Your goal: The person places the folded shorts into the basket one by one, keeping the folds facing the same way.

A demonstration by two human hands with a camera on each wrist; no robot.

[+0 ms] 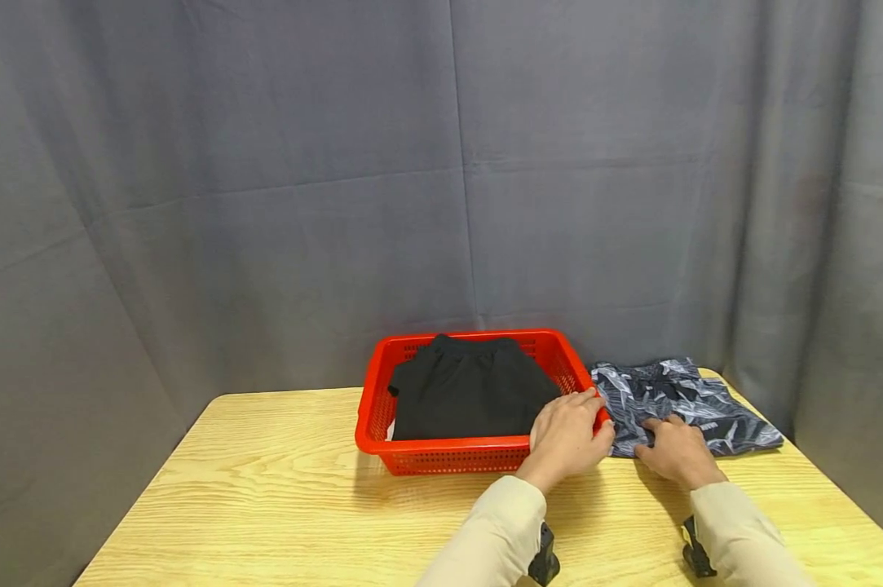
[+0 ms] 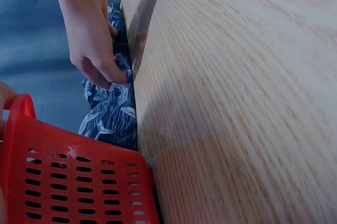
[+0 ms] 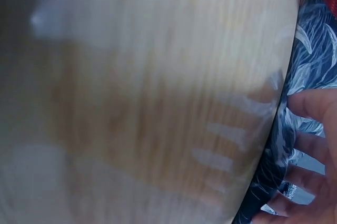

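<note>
Left hand [image 1: 567, 434]: lying over the right front corner of the red basket [image 1: 382, 383], fingers stretched toward the patterned shorts [image 1: 686, 399] and reaching their near-left edge; fingers looking relaxed, not curling round anything.
Right hand [image 1: 676, 450]: pressing down on the near edge of the patterned shorts; in the left wrist view [image 2: 92, 34] the fingers [image 2: 113, 71] are bending onto the cloth; whether they are pinching it or only pressing, cannot tell.
Right wrist view: fingertips [image 3: 316, 105] are spreading against the leaf print [image 3: 316, 50] at the table's edge of the frame; much of this view is blurring.
Patterned shorts: lying flat on the table [image 1: 265, 489], at its far right, just beside the basket's right wall and touching it; grey-blue with a pale leaf print; also showing in the left wrist view [image 2: 113, 113].
Red basket: sitting on the table centre, toward the back edge; perforated walls [image 2: 79, 182].
Black garment [image 1: 470, 387]: lying folded inside the basket, filling most of it.
Sleeves [image 1: 496, 530]: 2 pale beige cuffs are covering both forearms.
Wrist units [image 1: 544, 558]: 2 dark devices are hanging under the wrists.
Backdrop [image 1: 265, 163]: a grey curtain is hanging behind and beside the table.
</note>
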